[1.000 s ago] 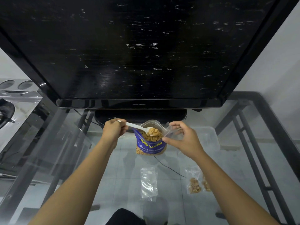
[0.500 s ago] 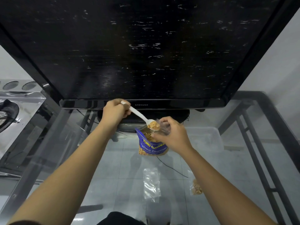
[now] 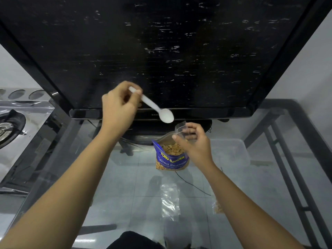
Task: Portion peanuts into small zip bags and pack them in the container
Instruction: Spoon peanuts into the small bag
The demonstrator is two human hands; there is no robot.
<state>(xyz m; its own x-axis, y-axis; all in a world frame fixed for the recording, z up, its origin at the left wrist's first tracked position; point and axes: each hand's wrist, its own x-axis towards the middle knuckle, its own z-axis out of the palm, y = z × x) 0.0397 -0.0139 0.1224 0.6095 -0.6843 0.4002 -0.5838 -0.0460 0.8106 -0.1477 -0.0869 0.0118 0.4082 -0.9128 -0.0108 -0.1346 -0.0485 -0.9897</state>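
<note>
Spoon [image 3: 156, 110], seemingly empty, above bag [image 3: 180, 127] in right hand [image 3: 196, 145].

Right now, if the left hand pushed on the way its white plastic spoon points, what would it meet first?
Probably the small clear zip bag that the right hand pinches, just past the bowl of the white plastic spoon. The left hand might pass above it; depth is unclear.

Bare forearms [image 3: 71, 186], black garment [image 3: 133, 240] below
</note>
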